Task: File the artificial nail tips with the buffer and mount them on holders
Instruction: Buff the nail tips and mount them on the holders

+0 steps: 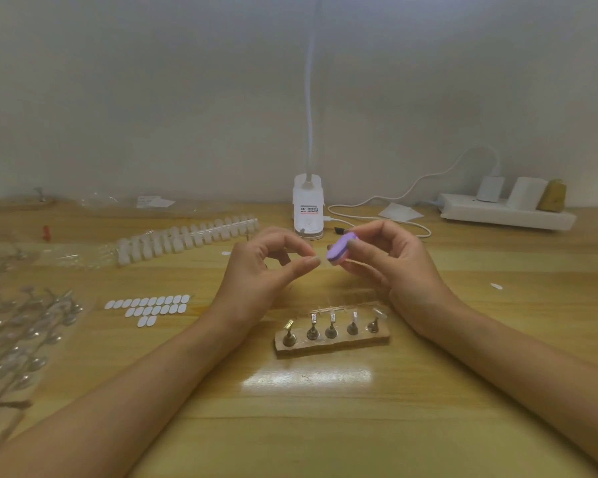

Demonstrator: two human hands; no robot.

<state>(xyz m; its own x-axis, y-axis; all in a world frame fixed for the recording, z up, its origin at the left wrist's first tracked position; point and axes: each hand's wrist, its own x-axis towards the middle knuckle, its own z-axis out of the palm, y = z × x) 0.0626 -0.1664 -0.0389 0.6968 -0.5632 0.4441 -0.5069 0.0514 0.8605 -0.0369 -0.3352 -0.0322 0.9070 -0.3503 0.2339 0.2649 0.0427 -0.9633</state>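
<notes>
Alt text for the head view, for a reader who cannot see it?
The right hand grips a purple buffer; the left hand pinches thumb and forefinger beside it, their contents too small to tell. Nearer the camera five holders stand on a block on the wooden table, a strip of nail tips to the left.

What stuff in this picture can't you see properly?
All in the head view:
Whether the left hand pinches anything: too small to tell.
The far end of the purple buffer: hidden by the right hand that grips it.
The top of the lamp: cut off by the top edge.
The print on the lamp's label: too small.
The clear pieces: blurred, cut by the left edge.
</notes>
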